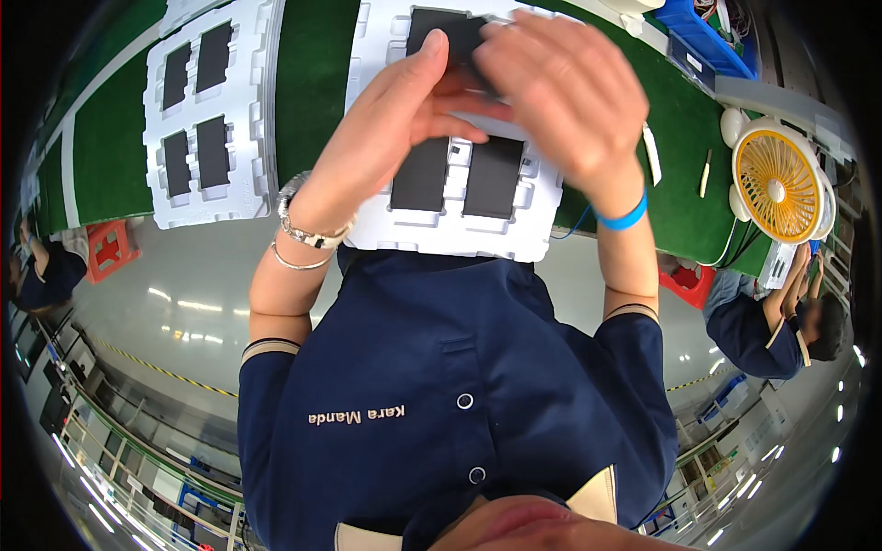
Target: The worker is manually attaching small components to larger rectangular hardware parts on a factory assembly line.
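Head view looks down past a navy collared work shirt (441, 386) to two bare hands meeting over a white moulded foam tray (441, 234) that lies on a green mat-covered bench (312, 73). Both hands pinch one flat black rectangular panel (439, 32) at the tray's far end: the left hand (395, 119), with a silver watch and a thin bangle at its wrist, has its thumb on the panel's near edge, and the right hand (560, 92), with a blue band at its wrist, covers the panel's right side with curled fingers. Two more flat black panels (457, 174) sit side by side in the tray's near pockets, just below the hands. A second white foam tray (207, 115) with four dark panels lies to the left, well apart. A yellow-and-white desk fan (781, 184) stands at the right.
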Demonstrator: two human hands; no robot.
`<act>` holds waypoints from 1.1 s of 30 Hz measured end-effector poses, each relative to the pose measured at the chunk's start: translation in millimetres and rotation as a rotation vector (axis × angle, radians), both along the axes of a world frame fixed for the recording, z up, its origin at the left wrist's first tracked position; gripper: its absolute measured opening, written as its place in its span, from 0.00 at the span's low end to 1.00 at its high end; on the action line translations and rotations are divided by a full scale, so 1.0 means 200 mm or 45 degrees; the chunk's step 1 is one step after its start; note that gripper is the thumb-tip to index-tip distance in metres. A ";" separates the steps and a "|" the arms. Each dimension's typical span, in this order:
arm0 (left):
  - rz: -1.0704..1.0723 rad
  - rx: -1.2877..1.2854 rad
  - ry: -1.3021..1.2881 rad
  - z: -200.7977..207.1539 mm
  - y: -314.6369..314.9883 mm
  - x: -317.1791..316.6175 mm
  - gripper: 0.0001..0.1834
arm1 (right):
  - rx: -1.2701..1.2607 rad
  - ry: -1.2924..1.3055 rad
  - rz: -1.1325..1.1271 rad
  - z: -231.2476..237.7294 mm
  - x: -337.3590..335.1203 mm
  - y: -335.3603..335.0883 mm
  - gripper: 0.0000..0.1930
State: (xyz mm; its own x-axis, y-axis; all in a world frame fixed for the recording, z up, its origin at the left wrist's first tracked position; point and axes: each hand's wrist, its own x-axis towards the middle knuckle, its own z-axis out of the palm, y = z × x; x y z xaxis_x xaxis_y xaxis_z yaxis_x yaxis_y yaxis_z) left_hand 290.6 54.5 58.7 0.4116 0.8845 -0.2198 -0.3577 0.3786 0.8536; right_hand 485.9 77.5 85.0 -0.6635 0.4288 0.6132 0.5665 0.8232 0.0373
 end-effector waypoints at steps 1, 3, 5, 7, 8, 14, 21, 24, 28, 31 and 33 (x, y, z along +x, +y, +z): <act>0.042 -0.076 -0.079 0.01 -0.03 0.00 0.22 | 0.098 0.069 0.115 -0.06 -0.04 -0.01 0.13; 0.123 -0.226 -0.237 0.03 -0.06 -0.01 0.22 | -0.137 0.311 0.132 -0.09 -0.06 -0.07 0.11; 0.129 -0.039 -0.095 0.03 -0.07 -0.02 0.17 | -0.404 0.635 0.156 -0.11 -0.04 -0.10 0.09; 0.131 0.148 0.049 0.02 -0.07 -0.02 0.15 | -0.874 0.870 -0.177 -0.09 -0.02 -0.16 0.06; 0.158 0.180 0.096 0.01 -0.08 -0.02 0.16 | -1.060 0.957 -0.175 -0.09 -0.03 -0.16 0.06; 0.224 0.392 0.562 -0.02 -0.10 0.01 0.20 | -1.422 1.059 -0.097 -0.10 -0.07 -0.17 0.08; 0.222 0.510 0.819 0.04 -0.14 0.02 0.19 | -1.331 0.870 -0.163 -0.07 -0.09 -0.17 0.04; 0.212 0.517 0.894 0.04 -0.15 0.02 0.20 | -1.297 0.770 -0.206 -0.03 -0.08 -0.17 0.03; 0.277 0.600 0.945 0.02 -0.17 0.05 0.20 | -1.204 0.699 -0.208 -0.04 -0.08 -0.16 0.02; 0.311 0.655 0.968 0.01 -0.17 0.06 0.21 | -1.144 0.663 -0.253 -0.05 -0.09 -0.17 0.02; 0.343 0.707 0.999 0.00 -0.17 0.06 0.21 | -1.142 0.722 -0.262 -0.06 -0.10 -0.18 0.02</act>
